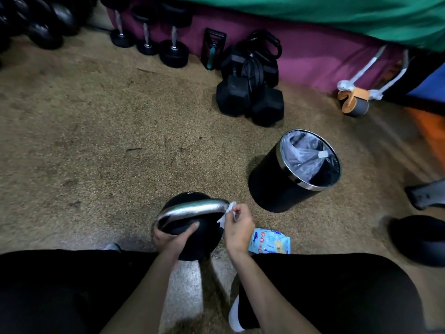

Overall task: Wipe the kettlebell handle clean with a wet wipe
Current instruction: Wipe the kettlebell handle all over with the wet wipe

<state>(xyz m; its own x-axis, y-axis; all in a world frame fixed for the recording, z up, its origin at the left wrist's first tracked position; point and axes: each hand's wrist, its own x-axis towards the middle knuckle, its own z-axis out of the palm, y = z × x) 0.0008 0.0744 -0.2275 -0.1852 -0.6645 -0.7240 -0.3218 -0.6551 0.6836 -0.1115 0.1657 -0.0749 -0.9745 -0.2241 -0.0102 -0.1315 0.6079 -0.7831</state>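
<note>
A black kettlebell [192,247] stands on the speckled floor between my knees, its silver handle [192,209] arching across the top. My left hand [172,238] grips the ball just under the handle's left end, thumb lying across the black surface. My right hand [238,227] pinches a white wet wipe [227,212] against the right end of the handle. Part of the wipe hangs down beside the ball.
A blue pack of wet wipes [271,241] lies on the floor right of the kettlebell. A black bin [269,186] with a plastic liner stands further right. Hex dumbbells [248,100], round dumbbells [173,47] and an ab roller [354,102] line the far wall.
</note>
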